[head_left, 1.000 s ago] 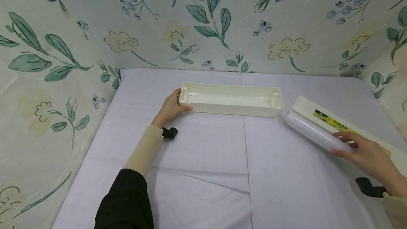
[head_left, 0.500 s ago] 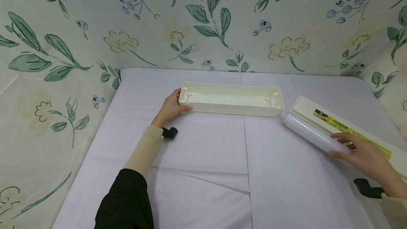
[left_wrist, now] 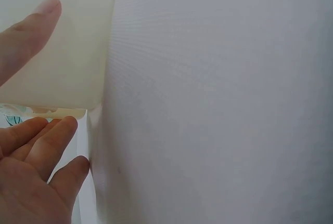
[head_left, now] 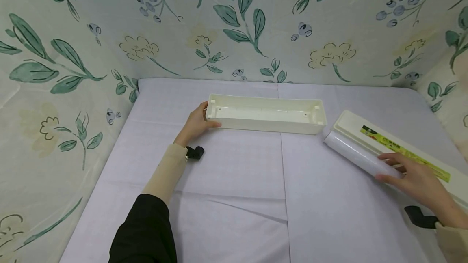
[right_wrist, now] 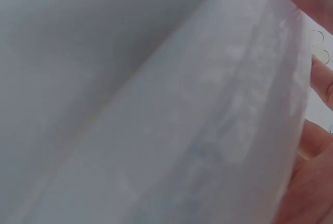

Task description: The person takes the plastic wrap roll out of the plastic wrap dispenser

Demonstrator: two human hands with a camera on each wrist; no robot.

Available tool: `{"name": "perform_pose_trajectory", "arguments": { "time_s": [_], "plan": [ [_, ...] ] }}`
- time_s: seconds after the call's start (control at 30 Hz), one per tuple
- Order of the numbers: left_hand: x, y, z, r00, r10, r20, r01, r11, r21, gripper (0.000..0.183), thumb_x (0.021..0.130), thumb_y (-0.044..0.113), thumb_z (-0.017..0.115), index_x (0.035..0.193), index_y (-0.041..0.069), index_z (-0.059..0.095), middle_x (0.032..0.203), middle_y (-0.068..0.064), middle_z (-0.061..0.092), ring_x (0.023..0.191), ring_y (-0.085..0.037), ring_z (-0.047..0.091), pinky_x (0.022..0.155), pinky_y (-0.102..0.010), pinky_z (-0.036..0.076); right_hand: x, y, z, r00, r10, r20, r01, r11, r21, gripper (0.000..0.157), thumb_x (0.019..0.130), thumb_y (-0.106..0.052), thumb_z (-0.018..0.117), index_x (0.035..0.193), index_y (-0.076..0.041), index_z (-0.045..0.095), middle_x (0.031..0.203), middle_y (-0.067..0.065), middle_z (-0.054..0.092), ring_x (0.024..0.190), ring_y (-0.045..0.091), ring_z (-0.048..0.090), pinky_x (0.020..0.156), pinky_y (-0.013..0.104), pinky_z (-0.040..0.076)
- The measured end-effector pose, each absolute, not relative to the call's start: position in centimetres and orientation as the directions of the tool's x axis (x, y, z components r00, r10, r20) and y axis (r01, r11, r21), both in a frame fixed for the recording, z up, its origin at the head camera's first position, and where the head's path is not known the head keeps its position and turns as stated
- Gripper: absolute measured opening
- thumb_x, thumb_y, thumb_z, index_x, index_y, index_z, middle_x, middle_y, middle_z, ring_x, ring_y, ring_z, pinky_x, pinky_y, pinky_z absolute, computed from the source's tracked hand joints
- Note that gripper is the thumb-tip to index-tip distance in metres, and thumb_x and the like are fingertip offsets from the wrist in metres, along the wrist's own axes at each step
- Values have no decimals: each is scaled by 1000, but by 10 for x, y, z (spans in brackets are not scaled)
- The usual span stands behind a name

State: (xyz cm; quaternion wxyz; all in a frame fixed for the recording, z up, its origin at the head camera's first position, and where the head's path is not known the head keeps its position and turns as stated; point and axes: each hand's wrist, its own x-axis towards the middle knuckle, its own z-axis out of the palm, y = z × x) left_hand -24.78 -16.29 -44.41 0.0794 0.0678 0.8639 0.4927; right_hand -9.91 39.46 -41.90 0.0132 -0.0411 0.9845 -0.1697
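Showing roll [right_wrist: 197,130] film close-up, right wrist; head view: tray [head_left: 265,115].

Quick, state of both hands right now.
Left hand: fingers and thumb grip the left end of the cream tray.
Right hand: fingers curled round the white roll, holding it.

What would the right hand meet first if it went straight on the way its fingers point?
The right hand already grips the white roll. Its fingers point up-left along the roll, so further on it would probably meet the right end of the tray; depth is unclear.
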Motion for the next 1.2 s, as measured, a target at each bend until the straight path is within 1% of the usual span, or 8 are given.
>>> {"name": "perform_pose_trajectory", "arguments": {
  "time_s": [0.17,0.33,0.5,0.67,0.73,0.93,1.1,1.2],
  "plan": [
    [-248,-162,-444,-979,190,-68,41,516,855,95,77,21,83,149,2,24,149,-16,35,132,-33,39,107,-44,32,-97,394,-422,-997,-82,-1,-77,941,-329,68,73,-31,84,121,2,50,108,35,52,83,50,54,57,50,49],
    [-247,-162,-443,-980,190,-64,47,528,848,95,77,21,82,149,2,24,149,-16,35,132,-33,38,107,-46,31,-97,392,-423,-997,-78,-19,-67,944,-324,67,72,-29,84,121,3,50,107,37,53,85,51,53,60,54,47],
    [-247,-162,-444,-979,194,-61,52,531,846,95,77,22,82,149,2,24,149,-16,35,133,-33,38,107,-45,31,-95,390,-424,-996,-88,-9,-81,948,-308,67,71,-25,85,121,2,49,108,37,53,90,54,52,65,59,45],
    [-247,-162,-443,-979,197,-57,56,523,850,95,77,22,82,149,1,23,149,-16,34,133,-34,36,108,-46,30,-95,389,-423,-995,-94,-19,-84,950,-300,67,75,-27,82,123,4,48,113,39,52,98,57,50,70,62,43],
    [-247,-163,-443,-979,198,-54,59,523,850,95,77,22,82,149,1,24,149,-17,34,133,-34,36,108,-47,30,-95,389,-422,-995,-94,-37,-79,954,-288,67,78,-31,80,124,5,46,115,40,50,100,57,49,71,62,42],
    [-244,-165,-443,-978,207,-35,90,561,823,95,79,28,80,149,0,23,149,-17,33,138,-32,27,112,-48,20,-97,388,-421,-993,-91,-76,-70,967,-245,72,84,-40,72,130,8,44,121,41,47,105,57,46,77,63,40],
    [-237,-173,-435,-975,210,-74,78,634,769,100,81,39,76,152,4,16,154,-16,22,142,-32,17,112,-51,17,-98,386,-421,-990,-126,-64,-107,965,-241,73,86,-39,70,132,11,43,121,40,47,106,56,46,80,64,39],
    [-228,-179,-426,-972,222,-80,95,678,729,98,85,44,70,152,3,12,156,-18,16,143,-34,12,113,-51,14,-98,385,-420,-990,-130,-55,-114,965,-238,73,87,-40,69,133,11,42,121,40,48,105,55,47,79,63,39]
  ]
}}
